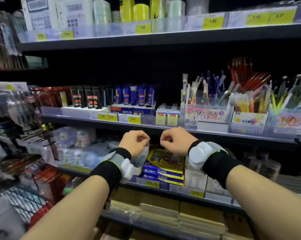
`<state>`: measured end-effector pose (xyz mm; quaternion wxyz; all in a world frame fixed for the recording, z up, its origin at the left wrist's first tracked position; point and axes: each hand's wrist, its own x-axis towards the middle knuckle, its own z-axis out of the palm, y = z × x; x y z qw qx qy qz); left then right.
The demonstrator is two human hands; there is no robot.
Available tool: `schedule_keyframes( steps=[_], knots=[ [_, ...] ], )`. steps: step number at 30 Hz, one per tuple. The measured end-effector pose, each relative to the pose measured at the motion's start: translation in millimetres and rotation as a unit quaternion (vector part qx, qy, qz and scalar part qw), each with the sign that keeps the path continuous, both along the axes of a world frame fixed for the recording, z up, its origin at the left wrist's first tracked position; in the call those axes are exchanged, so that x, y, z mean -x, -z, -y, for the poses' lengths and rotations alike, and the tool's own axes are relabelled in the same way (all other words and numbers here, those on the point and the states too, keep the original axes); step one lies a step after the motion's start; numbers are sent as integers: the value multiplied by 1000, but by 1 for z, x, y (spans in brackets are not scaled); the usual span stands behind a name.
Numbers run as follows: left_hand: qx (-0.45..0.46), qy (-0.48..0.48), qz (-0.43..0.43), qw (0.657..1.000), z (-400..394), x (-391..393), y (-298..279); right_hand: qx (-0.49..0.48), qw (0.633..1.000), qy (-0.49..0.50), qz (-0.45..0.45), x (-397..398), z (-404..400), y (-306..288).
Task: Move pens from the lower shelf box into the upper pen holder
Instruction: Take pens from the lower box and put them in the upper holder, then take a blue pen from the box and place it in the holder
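My left hand (135,142) and my right hand (174,142) hang side by side in front of the lower shelf, both curled into loose fists with nothing visible in them. Each wrist wears a black band with a white sensor. On the shelf above, at the right, stand clear pen holders (206,108) packed with blue pens (213,84), red pens (246,75) and yellow and mixed pens (274,101). Below my hands lies a blue and yellow box (165,163); no pens show in it. A clear plastic bag (141,160) sits under my left hand.
The upper shelf edge (146,126) with yellow price tags runs just above my knuckles. Glue bottles (134,96) and black tubes (87,97) stand to the left on it. White boxes (196,177) sit on the lower shelf. Hanging goods on hooks (16,153) crowd the left.
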<state>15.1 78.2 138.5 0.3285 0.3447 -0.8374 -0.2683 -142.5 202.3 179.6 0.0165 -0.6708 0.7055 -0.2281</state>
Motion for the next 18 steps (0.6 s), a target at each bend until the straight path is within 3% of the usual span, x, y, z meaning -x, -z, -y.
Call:
schedule_keyframes(
  steps=[3,7,15,18],
  knots=[
    [-41,-75,5,996,21,-29,43,-102,994,-11,-47,-16,22,36],
    [-89,-131,24,987,47,-55,89,-156,985,-12,-66,-28,47,80],
    [-96,-151,40,983,76,-58,131,-147,989,13,-8,-30,88,129],
    [-58,-152,82,983,87,-51,136,-117,992,22,30,-29,96,140]
  ],
)
